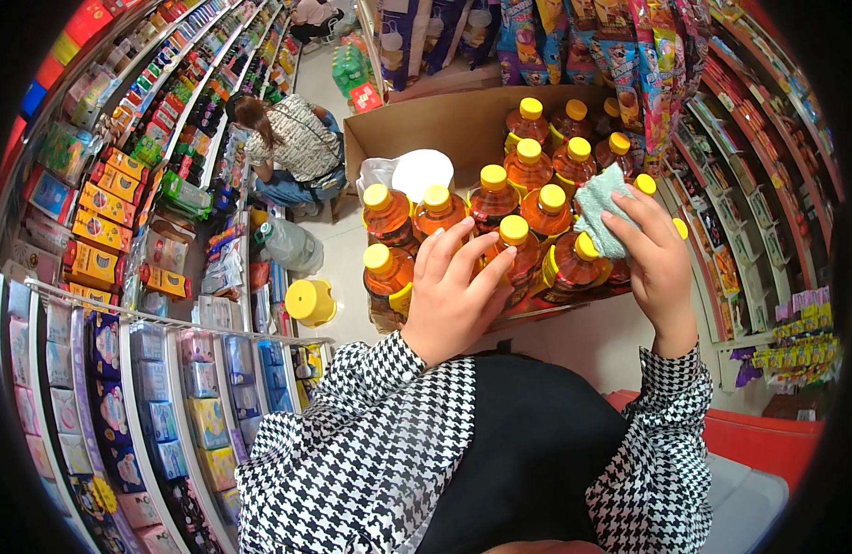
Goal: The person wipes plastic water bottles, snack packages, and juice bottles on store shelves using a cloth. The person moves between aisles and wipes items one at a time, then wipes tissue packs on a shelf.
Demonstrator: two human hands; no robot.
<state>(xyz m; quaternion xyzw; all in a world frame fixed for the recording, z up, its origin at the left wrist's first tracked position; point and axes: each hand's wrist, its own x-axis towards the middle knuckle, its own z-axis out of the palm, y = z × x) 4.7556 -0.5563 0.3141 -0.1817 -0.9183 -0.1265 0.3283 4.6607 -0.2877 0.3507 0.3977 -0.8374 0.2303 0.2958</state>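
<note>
A pale green cloth is held in my right hand, between the thumb and fingers. It lies against the yellow cap of a bottle of reddish-brown drink near the carton's front edge. My left hand rests over the front bottles with its fingers apart. Its fingertips reach towards a yellow-capped bottle; whether they press on it I cannot tell. Several more such bottles, among them one at the front left, stand upright in a cardboard carton. A round white object sits behind the left bottles.
Shelves of packaged goods line the left, and more shelves stand at right. Snack bags hang beyond the carton. A person sits in the aisle near a yellow stool and a large clear plastic bottle.
</note>
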